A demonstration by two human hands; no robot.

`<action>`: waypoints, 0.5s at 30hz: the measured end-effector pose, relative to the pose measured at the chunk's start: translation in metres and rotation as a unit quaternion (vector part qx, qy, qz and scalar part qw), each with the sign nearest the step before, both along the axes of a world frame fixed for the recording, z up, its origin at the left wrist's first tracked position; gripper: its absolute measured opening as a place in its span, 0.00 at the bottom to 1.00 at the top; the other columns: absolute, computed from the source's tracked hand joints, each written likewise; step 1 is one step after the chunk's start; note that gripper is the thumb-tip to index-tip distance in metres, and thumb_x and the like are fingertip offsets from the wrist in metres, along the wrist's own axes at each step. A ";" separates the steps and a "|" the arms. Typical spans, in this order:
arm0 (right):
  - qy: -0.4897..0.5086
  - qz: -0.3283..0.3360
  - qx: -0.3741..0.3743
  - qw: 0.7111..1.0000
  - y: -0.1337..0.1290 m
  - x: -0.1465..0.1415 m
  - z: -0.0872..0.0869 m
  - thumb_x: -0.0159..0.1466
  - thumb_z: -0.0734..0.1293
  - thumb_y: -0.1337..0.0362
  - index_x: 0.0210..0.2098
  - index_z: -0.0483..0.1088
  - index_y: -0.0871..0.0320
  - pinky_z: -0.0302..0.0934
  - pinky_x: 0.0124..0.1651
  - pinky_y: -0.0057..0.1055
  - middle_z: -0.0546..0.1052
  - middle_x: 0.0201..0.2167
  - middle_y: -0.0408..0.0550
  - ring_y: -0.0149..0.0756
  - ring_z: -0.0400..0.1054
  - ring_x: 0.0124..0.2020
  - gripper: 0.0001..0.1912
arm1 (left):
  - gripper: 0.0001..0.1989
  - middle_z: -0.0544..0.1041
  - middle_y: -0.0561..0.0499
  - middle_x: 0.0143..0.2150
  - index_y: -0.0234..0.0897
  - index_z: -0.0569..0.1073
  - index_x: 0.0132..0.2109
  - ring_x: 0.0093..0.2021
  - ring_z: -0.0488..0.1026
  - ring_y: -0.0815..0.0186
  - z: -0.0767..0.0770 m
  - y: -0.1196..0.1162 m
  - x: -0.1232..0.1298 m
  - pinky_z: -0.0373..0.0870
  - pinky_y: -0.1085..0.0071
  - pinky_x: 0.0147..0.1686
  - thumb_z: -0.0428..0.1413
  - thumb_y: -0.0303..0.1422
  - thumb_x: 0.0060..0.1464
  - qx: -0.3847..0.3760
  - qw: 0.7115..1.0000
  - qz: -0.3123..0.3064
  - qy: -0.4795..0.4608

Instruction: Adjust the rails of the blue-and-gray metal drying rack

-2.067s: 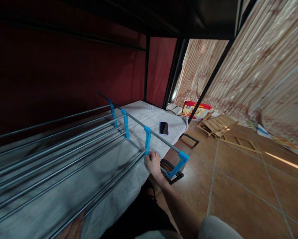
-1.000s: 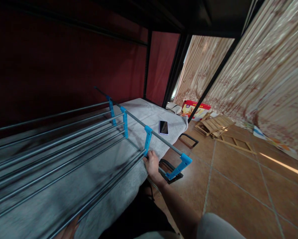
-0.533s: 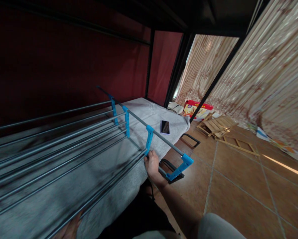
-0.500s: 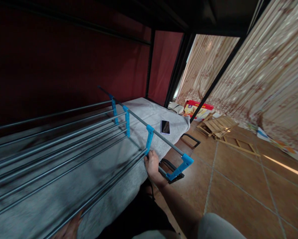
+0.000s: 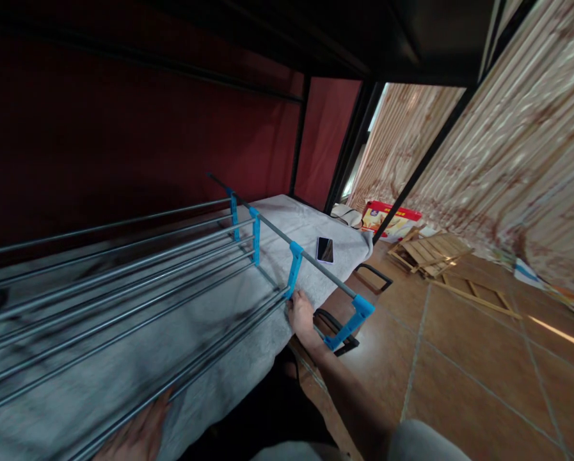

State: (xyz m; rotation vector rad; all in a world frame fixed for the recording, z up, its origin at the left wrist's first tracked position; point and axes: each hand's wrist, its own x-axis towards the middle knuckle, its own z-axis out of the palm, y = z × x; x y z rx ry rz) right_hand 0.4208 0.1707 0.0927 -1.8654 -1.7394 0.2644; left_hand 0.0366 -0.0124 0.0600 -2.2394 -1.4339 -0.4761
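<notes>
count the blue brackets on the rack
4 in view, along the cross rail: far bracket towards the red wall, second bracket next, third bracket by the right hand, end bracket above the floor. more may be out of frame

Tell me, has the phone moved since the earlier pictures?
No. Judged against the right corner of the gray cloth, the phone lies in the same spot; only the view shifted.
</notes>
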 end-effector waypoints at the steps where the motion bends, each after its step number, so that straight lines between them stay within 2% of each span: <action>1: -0.002 -0.001 0.000 1.000 0.000 -0.001 0.000 0.63 0.62 0.74 0.38 0.68 0.57 0.59 0.43 0.32 0.71 0.40 0.51 0.38 0.66 0.39 0.08 | 0.34 0.80 0.41 0.48 0.40 0.41 0.72 0.37 0.80 0.57 0.003 0.001 0.002 0.76 0.60 0.35 0.43 0.28 0.63 0.010 1.000 -0.004 0.009; 6: -0.006 -0.003 0.011 1.000 -0.001 -0.003 -0.004 0.62 0.61 0.75 0.38 0.68 0.59 0.59 0.44 0.32 0.71 0.39 0.51 0.38 0.65 0.38 0.09 | 0.33 0.80 0.43 0.50 0.36 0.44 0.72 0.41 0.80 0.58 0.011 0.001 0.005 0.76 0.62 0.37 0.42 0.26 0.62 0.023 1.000 -0.004 0.016; 9: -0.004 0.000 0.027 1.000 0.000 -0.002 -0.006 0.62 0.60 0.74 0.38 0.68 0.59 0.59 0.45 0.32 0.71 0.39 0.51 0.38 0.65 0.39 0.08 | 0.28 0.80 0.44 0.51 0.34 0.60 0.68 0.43 0.79 0.60 0.012 0.003 0.007 0.75 0.63 0.39 0.41 0.24 0.62 0.016 1.000 -0.001 0.026; 12: 0.001 0.011 0.046 0.999 0.000 0.002 -0.007 0.62 0.60 0.73 0.38 0.68 0.58 0.59 0.45 0.33 0.70 0.38 0.49 0.38 0.65 0.39 0.08 | 0.19 0.80 0.47 0.50 0.35 0.72 0.58 0.40 0.79 0.62 0.016 0.003 0.015 0.74 0.66 0.39 0.46 0.27 0.63 0.008 0.999 0.030 0.034; 15: 0.010 0.037 0.060 0.997 -0.005 0.007 -0.005 0.63 0.59 0.70 0.38 0.68 0.58 0.59 0.45 0.34 0.70 0.37 0.50 0.40 0.64 0.39 0.08 | 0.19 0.80 0.45 0.50 0.35 0.72 0.58 0.44 0.78 0.59 0.027 -0.008 0.032 0.72 0.64 0.42 0.47 0.30 0.64 -0.007 0.996 0.083 0.019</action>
